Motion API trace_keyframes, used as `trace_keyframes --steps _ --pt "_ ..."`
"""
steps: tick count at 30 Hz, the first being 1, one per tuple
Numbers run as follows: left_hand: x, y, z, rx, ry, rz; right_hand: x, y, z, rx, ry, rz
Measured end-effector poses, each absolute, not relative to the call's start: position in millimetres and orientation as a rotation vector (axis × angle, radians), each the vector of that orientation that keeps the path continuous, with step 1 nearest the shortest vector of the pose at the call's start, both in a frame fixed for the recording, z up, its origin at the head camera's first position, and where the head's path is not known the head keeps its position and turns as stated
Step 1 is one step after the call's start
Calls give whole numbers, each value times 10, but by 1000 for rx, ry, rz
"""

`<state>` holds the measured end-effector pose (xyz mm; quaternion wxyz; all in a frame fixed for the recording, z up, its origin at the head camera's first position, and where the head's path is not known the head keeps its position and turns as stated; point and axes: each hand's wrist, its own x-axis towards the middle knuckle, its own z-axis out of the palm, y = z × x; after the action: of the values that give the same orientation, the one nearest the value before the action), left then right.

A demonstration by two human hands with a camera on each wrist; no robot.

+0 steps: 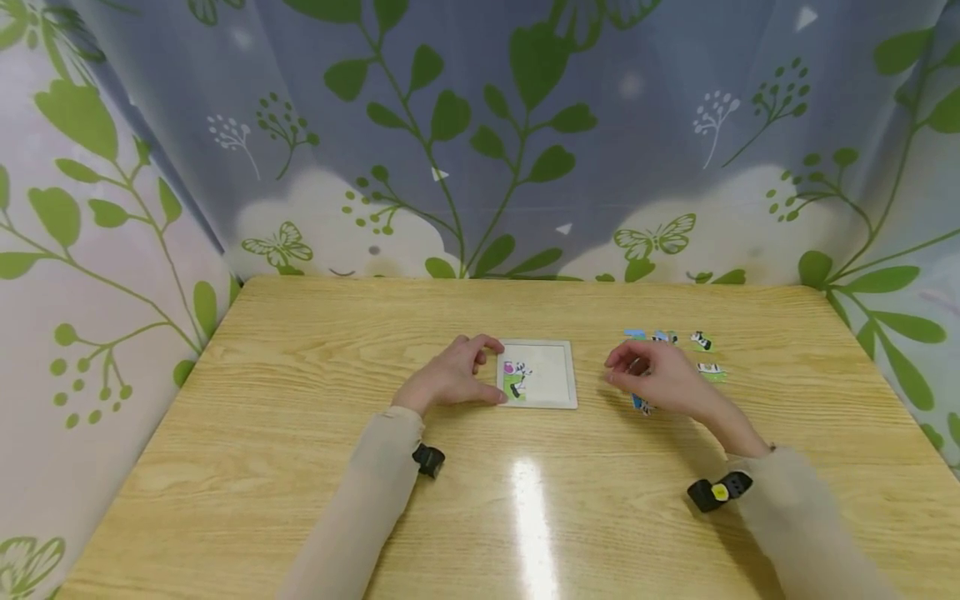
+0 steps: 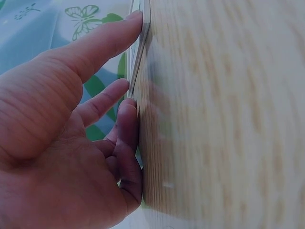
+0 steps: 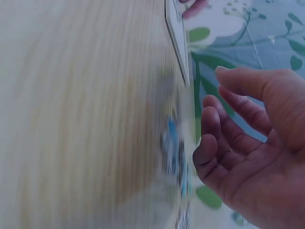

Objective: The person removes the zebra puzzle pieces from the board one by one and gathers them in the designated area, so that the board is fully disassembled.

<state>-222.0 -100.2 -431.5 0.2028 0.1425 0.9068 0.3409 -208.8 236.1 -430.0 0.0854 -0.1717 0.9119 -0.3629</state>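
A flat white puzzle tray (image 1: 551, 375) lies on the wooden table, with a picture part of a black-and-white animal on green (image 1: 517, 381) along its left side. My left hand (image 1: 452, 375) holds the tray by its left edge, thumb at the near corner and a finger at the far one. To the tray's right, my right hand (image 1: 663, 375) hovers above the table with its fingers loosely bent. No piece shows between its thumb and fingers in the right wrist view. Several loose puzzle pieces lie around and beneath that hand, some partly hidden by it.
Beyond the right hand lie a black-and-white animal piece (image 1: 701, 340) and a blue piece (image 1: 634, 333). Another piece (image 1: 711, 368) is beside the hand. The wooden table (image 1: 300, 333) ends at a patterned curtain (image 1: 480, 150) behind and at both sides.
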Motion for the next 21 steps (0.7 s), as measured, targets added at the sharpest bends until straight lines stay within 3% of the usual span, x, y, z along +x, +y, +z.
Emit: trace_keyframes --steps 21 --pt "-2236 -1015 -4312 404 2527 946 -2312 1491 -4383 -627 2654 -1119"
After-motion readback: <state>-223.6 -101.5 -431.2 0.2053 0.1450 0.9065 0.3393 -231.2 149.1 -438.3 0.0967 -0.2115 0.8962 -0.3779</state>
